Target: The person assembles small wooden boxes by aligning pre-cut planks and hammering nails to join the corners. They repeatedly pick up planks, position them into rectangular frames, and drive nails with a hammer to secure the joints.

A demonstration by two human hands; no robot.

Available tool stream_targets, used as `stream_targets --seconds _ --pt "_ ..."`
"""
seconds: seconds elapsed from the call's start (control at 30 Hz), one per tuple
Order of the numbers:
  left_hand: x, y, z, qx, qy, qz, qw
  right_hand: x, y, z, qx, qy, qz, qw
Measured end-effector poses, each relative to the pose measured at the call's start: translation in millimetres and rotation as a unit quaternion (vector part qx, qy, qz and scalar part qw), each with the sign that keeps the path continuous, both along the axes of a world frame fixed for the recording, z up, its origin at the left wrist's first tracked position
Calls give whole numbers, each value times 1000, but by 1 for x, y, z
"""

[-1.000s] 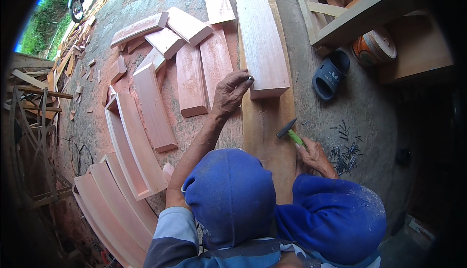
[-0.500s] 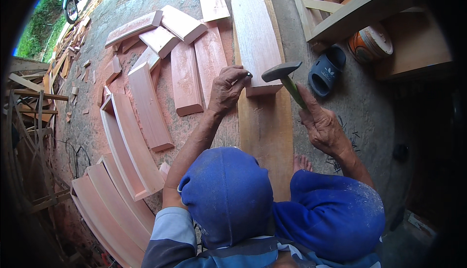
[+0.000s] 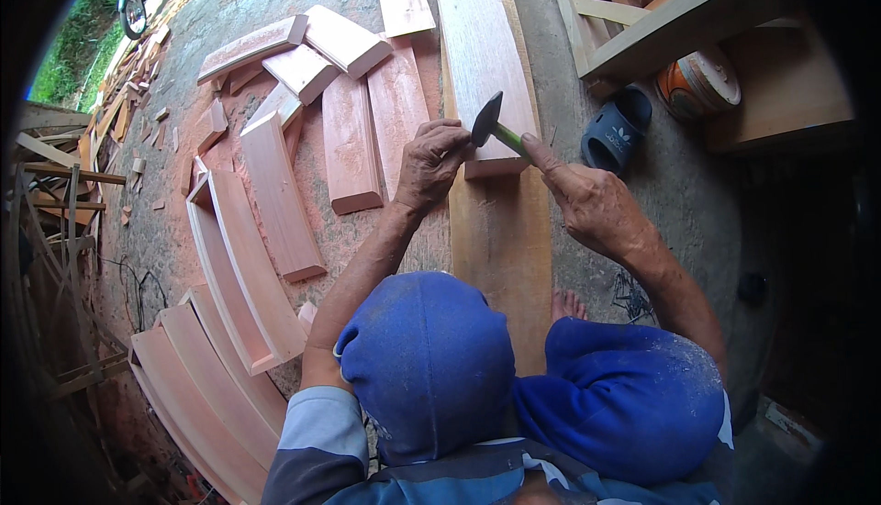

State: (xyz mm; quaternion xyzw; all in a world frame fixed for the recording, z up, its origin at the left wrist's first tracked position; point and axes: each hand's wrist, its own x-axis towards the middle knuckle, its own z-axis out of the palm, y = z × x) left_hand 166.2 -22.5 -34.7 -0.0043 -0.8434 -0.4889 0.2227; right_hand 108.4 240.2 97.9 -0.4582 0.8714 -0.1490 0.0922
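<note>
Currently: one hammer [image 3: 486,120], green-handled, in the right hand [image 3: 592,202], fingers wrapped round the handle, head over the near left edge of a long pale wooden piece [image 3: 482,46]. That piece lies far centre on a brown plank [image 3: 500,257]. Left hand [image 3: 429,167]: at the same edge, fingertips pinched together beside the hammer head; cannot tell what they grip. Right: dark slipper [image 3: 616,129], orange bucket [image 3: 699,86] farther, dark nails [image 3: 631,297] nearer. Left: pinkish boards [image 3: 280,198], several.

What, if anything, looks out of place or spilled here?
Loose nails lie strewn on the floor near a bare foot, a possible hazard; one blue slipper lies right of the wooden block, with no mate in view.
</note>
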Motion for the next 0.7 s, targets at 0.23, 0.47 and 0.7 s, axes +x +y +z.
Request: stream_targets --seconds 0.23,0.47,0.7 --pt "3 -1 1 -6 -4 -2 1000 11 -5 26 -202 -6 -6 979" --pt "-9 -9 -3 289 -34 -17 957 7 -5 25 -156 -27 -13 987" --pt "-44 -4 -9 362 -262 -42 894 6 5 5 -39 29 -4 999"
